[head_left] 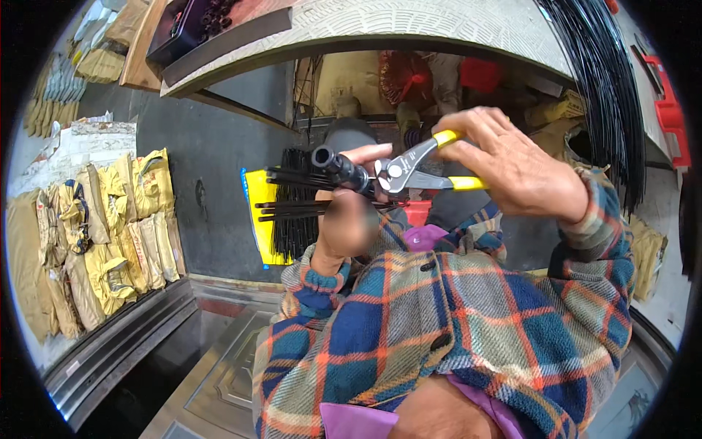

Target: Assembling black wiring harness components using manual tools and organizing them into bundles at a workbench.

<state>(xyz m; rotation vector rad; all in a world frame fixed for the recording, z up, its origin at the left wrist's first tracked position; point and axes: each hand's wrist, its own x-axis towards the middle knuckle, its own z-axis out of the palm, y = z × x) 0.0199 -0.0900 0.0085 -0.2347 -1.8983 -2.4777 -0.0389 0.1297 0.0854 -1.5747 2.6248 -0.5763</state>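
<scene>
My left hand (348,223) is closed around a black plastic tubular fitting (335,164), its round open end tilted up and away. Thin black rods (292,209) stick out leftward beside this hand; where they end among the fingers is hidden. My right hand (512,162) grips the yellow handles of a pair of pliers (409,170). The pliers' head meets the fitting at its right side, by my left fingertips. What lies between the jaws cannot be made out. Below the rods hangs or lies a dense bundle of black strands (287,238) over a yellow sheet (257,212).
A bench (365,23) with a patterned light top spans the far side, bearing a dark bin (179,40) of small parts. Long black strands (603,88) drape over its right end. Filled yellow and tan sacks (110,241) lie at left. Red items (479,73) sit under the bench.
</scene>
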